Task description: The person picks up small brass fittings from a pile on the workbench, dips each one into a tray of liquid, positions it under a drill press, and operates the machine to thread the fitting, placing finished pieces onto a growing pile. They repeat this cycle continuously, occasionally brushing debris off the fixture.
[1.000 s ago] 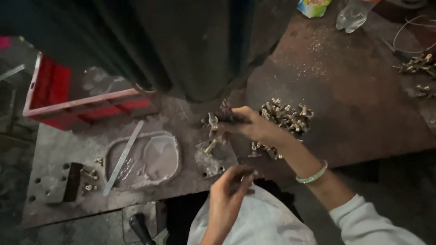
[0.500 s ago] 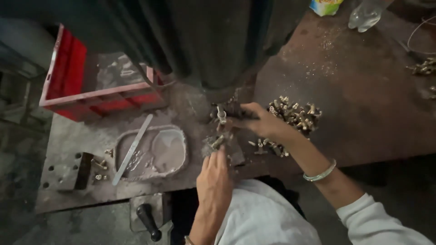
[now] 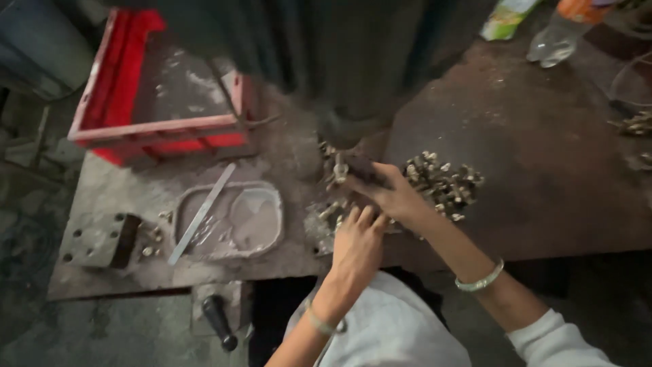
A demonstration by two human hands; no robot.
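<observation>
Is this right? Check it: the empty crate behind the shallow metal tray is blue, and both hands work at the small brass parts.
Not quite. In the head view the crate behind the tray is red, not blue. The rest holds: the left hand and right hand work at the small brass parts.

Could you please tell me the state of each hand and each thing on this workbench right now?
left hand: fingers bent onto small metal parts
right hand: closed over a small metal part; which, cannot tell
pile of metal parts: heaped loose
red crate: open-topped, looks empty
plastic bottle: upright
</observation>
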